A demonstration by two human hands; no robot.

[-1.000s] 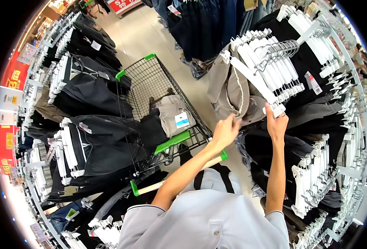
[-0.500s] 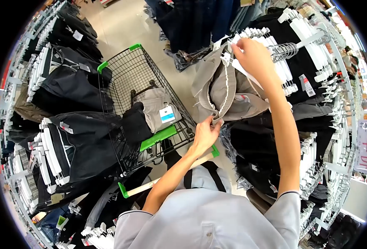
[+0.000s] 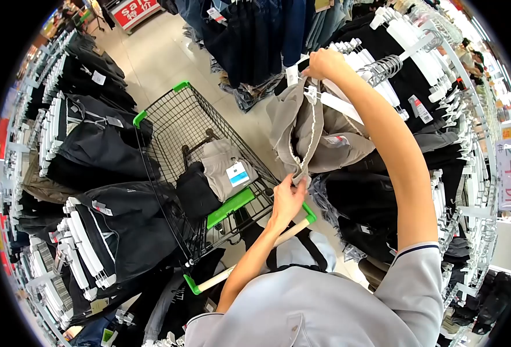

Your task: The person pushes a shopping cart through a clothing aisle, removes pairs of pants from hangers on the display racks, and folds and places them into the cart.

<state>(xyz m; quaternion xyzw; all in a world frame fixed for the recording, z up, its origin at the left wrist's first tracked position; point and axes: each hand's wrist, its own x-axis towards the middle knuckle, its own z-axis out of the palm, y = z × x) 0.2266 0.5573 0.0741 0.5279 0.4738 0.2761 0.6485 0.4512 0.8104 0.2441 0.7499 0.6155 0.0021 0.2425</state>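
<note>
A pair of grey-beige trousers hangs open at the waist before me, with its pale elastic waistband facing up. My left hand pinches the near end of the waistband. At the far end, my right hand is closed on the upper edge of the cloth, its fingertips partly hidden. A white clip hanger lies across the trousers below my right wrist, one clip beside the waistband. Close to the right fingertips hangs a white tag.
A black wire shopping cart with green corners stands at left, holding folded beige clothing and black clothing. Racks of dark trousers line the left, with more dark trousers at right. Jeans hang ahead.
My right hand has shifted slightly left from the hanger clip to the waistband's far end. My left hand keeps its pinch. The view has turned, showing a red sale sign.
</note>
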